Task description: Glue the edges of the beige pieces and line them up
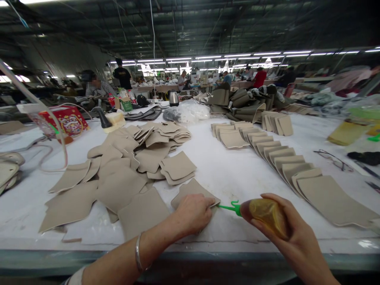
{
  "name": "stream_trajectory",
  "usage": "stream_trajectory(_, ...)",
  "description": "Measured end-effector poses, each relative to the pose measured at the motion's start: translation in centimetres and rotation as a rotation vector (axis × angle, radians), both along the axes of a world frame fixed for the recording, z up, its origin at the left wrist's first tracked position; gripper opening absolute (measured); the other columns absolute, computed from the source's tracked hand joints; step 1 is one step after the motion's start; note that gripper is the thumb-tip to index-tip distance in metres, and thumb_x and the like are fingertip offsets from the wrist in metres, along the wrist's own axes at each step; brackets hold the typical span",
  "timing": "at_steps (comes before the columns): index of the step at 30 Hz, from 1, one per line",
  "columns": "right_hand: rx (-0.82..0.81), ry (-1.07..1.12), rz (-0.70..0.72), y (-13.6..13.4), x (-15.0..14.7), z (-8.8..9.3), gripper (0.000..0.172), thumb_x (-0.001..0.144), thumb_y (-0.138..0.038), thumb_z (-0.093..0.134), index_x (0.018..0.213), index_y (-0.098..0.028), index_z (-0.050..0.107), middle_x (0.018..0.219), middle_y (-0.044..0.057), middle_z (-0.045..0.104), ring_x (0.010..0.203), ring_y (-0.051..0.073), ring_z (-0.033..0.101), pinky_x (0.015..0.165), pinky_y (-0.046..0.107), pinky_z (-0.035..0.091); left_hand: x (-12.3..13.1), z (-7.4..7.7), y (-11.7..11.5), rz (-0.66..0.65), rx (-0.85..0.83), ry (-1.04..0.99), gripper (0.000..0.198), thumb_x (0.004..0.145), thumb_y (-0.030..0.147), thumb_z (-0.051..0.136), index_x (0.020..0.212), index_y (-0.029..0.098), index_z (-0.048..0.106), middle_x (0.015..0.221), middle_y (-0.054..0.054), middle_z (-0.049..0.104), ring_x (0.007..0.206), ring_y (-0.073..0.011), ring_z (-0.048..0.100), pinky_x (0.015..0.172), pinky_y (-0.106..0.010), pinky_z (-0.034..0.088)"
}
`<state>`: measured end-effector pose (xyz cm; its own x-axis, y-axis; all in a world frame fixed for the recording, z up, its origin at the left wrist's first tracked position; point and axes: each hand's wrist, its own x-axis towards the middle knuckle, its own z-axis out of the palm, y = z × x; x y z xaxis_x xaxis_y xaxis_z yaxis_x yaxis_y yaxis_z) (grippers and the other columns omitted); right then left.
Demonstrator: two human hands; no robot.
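My left hand (194,213), with a bangle at its wrist, is closed on a beige, leather-like cut piece (192,189). Its fingers are curled and the index finger lies along the piece's right corner; the thumb is hidden. In my right hand (297,229) is a squeeze bottle (268,213) of amber liquid, lying on its side. The bottle's green nozzle (230,206) points left, its tip at the corner of that piece. To the left lies a loose heap of similar beige pieces (118,186). A fanned row of overlapping pieces (285,158) stretches along the right.
A plastic container of yellowish liquid (346,132) and eyeglasses (334,158) lie at the right. A red box (63,120), a cable and a black-handled tool (103,118) are at the left. Farther back are a metal kettle (173,97), dark piled pieces (237,101) and several people.
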<state>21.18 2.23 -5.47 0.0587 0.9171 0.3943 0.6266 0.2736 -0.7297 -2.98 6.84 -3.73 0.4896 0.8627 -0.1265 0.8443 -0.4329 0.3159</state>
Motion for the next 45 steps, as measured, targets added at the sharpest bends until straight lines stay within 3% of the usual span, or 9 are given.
stream_trajectory(4,-0.047,0.057,0.003,-0.5,-0.5,0.3,0.044,0.082,-0.048,0.065,0.118,-0.027,0.054,0.106,0.002,0.060,0.092,0.025,0.058,0.079,0.032,0.045,-0.1,-0.4,0.0,-0.008,0.020,-0.024,0.042,0.085,0.021,0.040,0.117,0.029,0.065,0.094,-0.005,0.070,0.087,-0.0244,0.065,0.076,-0.032,0.048)
stream_trajectory(8,-0.031,0.097,-0.029,-0.6,-0.7,0.0,0.044,0.081,-0.049,0.067,0.116,-0.027,0.053,0.109,0.002,0.056,0.097,0.026,0.055,0.086,0.033,0.042,-0.4,-0.8,0.0,-0.029,-0.005,-0.065,0.046,0.087,0.022,0.038,0.126,0.030,0.060,0.102,-0.004,0.070,0.093,-0.0245,0.064,0.081,-0.033,0.048)
stream_trajectory(13,-0.085,0.156,0.014,-1.6,-1.5,-0.3,0.040,0.082,-0.048,0.063,0.115,-0.027,0.054,0.108,0.002,0.058,0.094,0.024,0.057,0.082,0.029,0.044,-0.7,-0.9,-0.1,-0.030,-0.048,-0.122,0.046,0.090,0.022,0.036,0.131,0.029,0.056,0.113,-0.003,0.067,0.101,-0.0223,0.062,0.090,-0.032,0.046)
stream_trajectory(18,-0.082,0.175,-0.042,-2.1,-1.7,-0.7,0.041,0.081,-0.049,0.065,0.114,-0.026,0.055,0.110,0.002,0.057,0.097,0.025,0.057,0.087,0.030,0.043,-0.7,-1.2,-0.4,0.009,-0.025,-0.154,0.045,0.091,0.023,0.035,0.131,0.026,0.055,0.111,-0.004,0.067,0.099,-0.0224,0.062,0.089,-0.032,0.047)
stream_trajectory(23,-0.139,0.182,0.075,-2.8,-0.8,-2.0,0.045,0.082,-0.048,0.067,0.119,-0.027,0.054,0.112,0.002,0.061,0.095,0.024,0.062,0.082,0.027,0.048,-0.6,-1.4,-0.5,0.039,-0.021,-0.160,0.046,0.092,0.024,0.034,0.134,0.026,0.052,0.112,-0.004,0.066,0.101,-0.0228,0.062,0.091,-0.034,0.047)
stream_trajectory(32,-0.115,0.164,0.097,-3.0,-0.1,-3.0,0.047,0.078,-0.045,0.071,0.118,-0.025,0.057,0.109,0.004,0.064,0.092,0.026,0.065,0.077,0.028,0.053,-0.5,-1.5,-0.6,0.068,-0.031,-0.144,0.048,0.091,0.022,0.034,0.137,0.024,0.049,0.120,-0.004,0.063,0.107,-0.0228,0.060,0.095,-0.034,0.046)
stream_trajectory(39,-0.152,0.266,0.032,-4.1,-1.3,-3.0,0.049,0.080,-0.051,0.067,0.120,-0.026,0.055,0.110,0.004,0.062,0.094,0.026,0.062,0.081,0.028,0.050,-0.5,-1.4,-0.7,0.077,-0.032,-0.154,0.048,0.092,0.021,0.033,0.137,0.022,0.049,0.123,-0.005,0.062,0.109,-0.0224,0.059,0.097,-0.033,0.045)
stream_trajectory(45,-0.070,0.125,0.047,-3.3,-0.2,-3.8,0.046,0.080,-0.044,0.070,0.120,-0.027,0.054,0.114,0.002,0.059,0.098,0.024,0.060,0.083,0.025,0.049,-0.5,-1.5,-0.7,0.083,-0.027,-0.132,0.047,0.092,0.022,0.034,0.136,0.023,0.050,0.119,-0.005,0.064,0.107,-0.0232,0.061,0.095,-0.034,0.046)
